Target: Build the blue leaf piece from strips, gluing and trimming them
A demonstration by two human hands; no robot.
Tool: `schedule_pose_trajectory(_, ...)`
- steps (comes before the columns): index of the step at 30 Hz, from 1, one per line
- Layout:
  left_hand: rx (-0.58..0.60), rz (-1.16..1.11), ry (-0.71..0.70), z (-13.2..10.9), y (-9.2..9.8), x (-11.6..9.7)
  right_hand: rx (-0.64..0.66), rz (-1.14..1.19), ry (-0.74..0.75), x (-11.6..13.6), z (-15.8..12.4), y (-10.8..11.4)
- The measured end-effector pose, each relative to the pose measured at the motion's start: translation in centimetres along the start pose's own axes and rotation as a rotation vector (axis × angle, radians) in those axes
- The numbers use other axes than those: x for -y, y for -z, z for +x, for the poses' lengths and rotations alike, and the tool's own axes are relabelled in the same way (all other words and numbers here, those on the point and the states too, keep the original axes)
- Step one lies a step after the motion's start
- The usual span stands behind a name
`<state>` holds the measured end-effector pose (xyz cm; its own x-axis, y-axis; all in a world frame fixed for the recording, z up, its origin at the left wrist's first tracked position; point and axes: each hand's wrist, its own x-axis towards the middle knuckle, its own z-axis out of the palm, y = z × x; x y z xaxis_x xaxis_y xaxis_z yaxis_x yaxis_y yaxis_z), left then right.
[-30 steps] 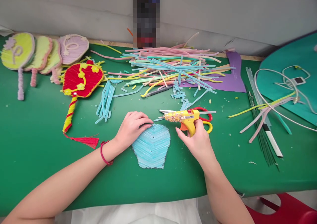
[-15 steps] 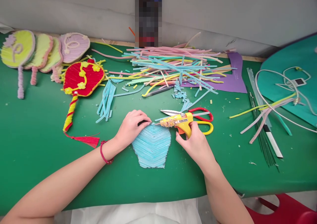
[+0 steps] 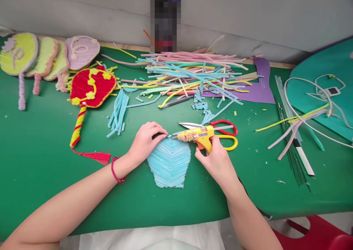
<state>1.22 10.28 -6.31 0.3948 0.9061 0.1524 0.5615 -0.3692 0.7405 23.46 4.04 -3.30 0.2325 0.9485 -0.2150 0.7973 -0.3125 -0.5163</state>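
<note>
A light blue fan-shaped piece [image 3: 169,161] covered in pipe-cleaner strips lies flat on the green table [image 3: 41,147] in front of me. My left hand [image 3: 146,141] rests on its upper left edge, fingers curled and pressing it down. My right hand [image 3: 216,159] grips a yellow hot glue gun [image 3: 197,135], whose nozzle points left at the top edge of the blue piece, close to my left fingertips. Red and yellow scissors [image 3: 220,130] lie just behind the glue gun.
A pile of coloured pipe cleaners [image 3: 187,77] fills the middle back. Cut blue strips [image 3: 118,112] lie left of it. A red and yellow fan with a tassel [image 3: 89,90] and several pastel fans [image 3: 41,56] sit far left. Cables and a teal sheet [image 3: 320,84] lie right.
My right hand has brought the glue gun left and slightly down, from over the scissors to the top edge of the blue piece. My left hand has stayed on the piece.
</note>
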Motion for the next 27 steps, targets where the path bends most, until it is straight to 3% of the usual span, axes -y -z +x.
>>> schedule_pose_trajectory(17, 0.005, 0.258, -0.132, -0.3, -0.1, -0.3, -0.046, -0.004, 0.058, -0.6, -0.2, -0.3)
schedule_pose_trajectory(27, 0.084, 0.259, -0.057, -1.1, 0.1, -1.0, -0.031, -0.029, 0.051, -0.6, -0.2, -0.1)
